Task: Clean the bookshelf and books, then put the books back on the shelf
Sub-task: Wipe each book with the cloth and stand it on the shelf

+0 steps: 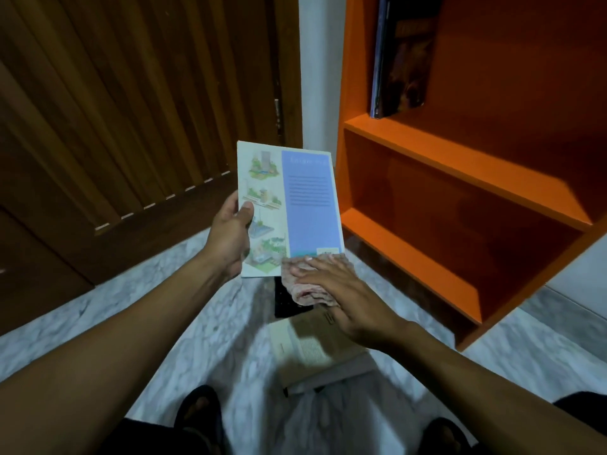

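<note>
Left hand [230, 238] is gripping the book [289, 208] by its left edge, thumb on the cover, holding it left of the orange bookshelf [460, 178]. Book's long axis is running away from the person, cover facing up. Right hand [341, 290], fingers flat, is pressing a cloth [305, 284] on the book's near right corner. Bookshelf's upper compartment is holding dark books [404, 57] standing upright. More books [312, 349] are lying on the floor below the book.

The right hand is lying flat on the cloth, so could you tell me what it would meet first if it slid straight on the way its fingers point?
Probably the left hand gripping the book; the right hand on the cloth points up-left across the cover's lower edge.
</note>
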`<state>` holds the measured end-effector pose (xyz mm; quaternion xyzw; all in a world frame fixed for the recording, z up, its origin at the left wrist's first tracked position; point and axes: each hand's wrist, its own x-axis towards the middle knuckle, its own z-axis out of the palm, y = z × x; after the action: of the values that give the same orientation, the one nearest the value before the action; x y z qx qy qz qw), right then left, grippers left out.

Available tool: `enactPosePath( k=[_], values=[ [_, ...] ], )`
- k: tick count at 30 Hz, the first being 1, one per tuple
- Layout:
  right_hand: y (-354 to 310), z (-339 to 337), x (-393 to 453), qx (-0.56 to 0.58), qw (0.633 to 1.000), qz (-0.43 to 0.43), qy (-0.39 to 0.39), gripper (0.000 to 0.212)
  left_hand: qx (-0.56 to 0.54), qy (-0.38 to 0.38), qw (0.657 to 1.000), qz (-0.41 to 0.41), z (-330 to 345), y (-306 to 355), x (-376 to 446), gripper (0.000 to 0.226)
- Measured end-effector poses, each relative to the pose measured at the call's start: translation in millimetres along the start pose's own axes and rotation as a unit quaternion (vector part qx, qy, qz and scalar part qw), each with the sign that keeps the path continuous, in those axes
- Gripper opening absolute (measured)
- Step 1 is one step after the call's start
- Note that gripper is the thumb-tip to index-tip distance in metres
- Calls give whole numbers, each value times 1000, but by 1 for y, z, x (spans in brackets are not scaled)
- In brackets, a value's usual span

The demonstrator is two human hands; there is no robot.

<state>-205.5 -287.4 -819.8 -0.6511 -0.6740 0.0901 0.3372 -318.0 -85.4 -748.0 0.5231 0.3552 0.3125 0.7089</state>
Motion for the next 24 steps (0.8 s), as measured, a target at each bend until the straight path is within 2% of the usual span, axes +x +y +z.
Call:
enactPosePath(
  k=[2, 4, 6, 9, 10, 11, 15, 17, 18, 21, 24],
  values=[
    [-4, 0, -1, 29, 999, 34, -18, 50, 16, 20, 1000, -14, -6, -1, -1, 29],
    [-11, -7, 3, 95, 991, 96, 11, 33, 47, 23, 998, -21, -10, -2, -3, 28],
    [-15, -20, 14, 181, 965, 162, 100, 29, 78, 11, 997, -25, -10, -4, -8, 25],
    [-10, -45, 36, 297, 877, 251, 282, 29, 113, -36, 993, -21, -5, -12, -20, 20],
    [-7, -53, 43, 315, 850, 270, 323, 29, 127, -56, 990, -18, -2, -16, -24, 20],
    [-5, -58, 51, 316, 840, 274, 346, 28, 139, -74, 987, -16, 2, -20, -30, 21],
    [8, -51, 77, 256, 869, 263, 332, 41, 131, -148, 980, -19, 26, -32, -52, 23],
    [8, -39, 83, 156, 908, 267, 283, 48, 103, -159, 981, -26, 38, -32, -56, 24],
    [5, -32, 83, 111, 925, 256, 258, 47, 90, -153, 983, -35, 41, -31, -56, 25],
    [-10, -11, 75, 68, 959, 197, 193, 45, 25, -121, 989, -86, 44, -24, -48, 27],
    [-10, 9, 69, -21, 981, 138, 133, 53, -66, -80, 989, -101, 41, -17, -38, 25]
  ],
)
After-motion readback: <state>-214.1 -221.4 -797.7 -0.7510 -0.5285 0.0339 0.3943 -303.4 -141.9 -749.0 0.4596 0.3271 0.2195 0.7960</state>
